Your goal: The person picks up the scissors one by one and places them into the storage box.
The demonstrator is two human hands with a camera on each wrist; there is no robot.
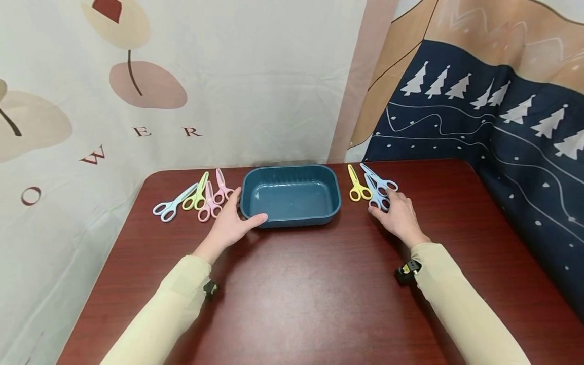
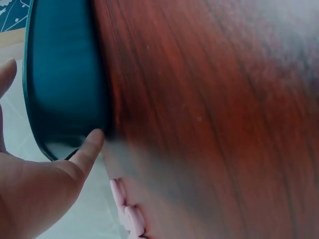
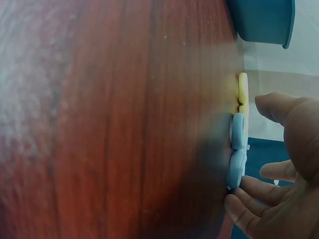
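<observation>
A dark teal rectangular basin (image 1: pixel 290 222) stands at the back of the table. My left hand (image 1: pixel 232 223) spans its left front corner, thumb on the front wall and fingers along the left side. Over on the right, my right hand (image 1: pixel 399 215) reaches over the handles of two overlapping blue scissors (image 1: pixel 371 174), fingers spread. In the right wrist view its fingertips are at the blue handles (image 3: pixel 236 169), while the thumb stands apart. Yellow scissors (image 1: pixel 354 177) lie between them and the basin.
Left of the basin lie light blue scissors (image 1: pixel 184 193), green scissors (image 1: pixel 201 188) and two pink scissors (image 1: pixel 209 192), partly overlapping. The reddish-brown table (image 1: pixel 310 294) ends at a curtain (image 1: pixel 255 101) behind and a dark blue cloth (image 1: pixel 438 121) on the right.
</observation>
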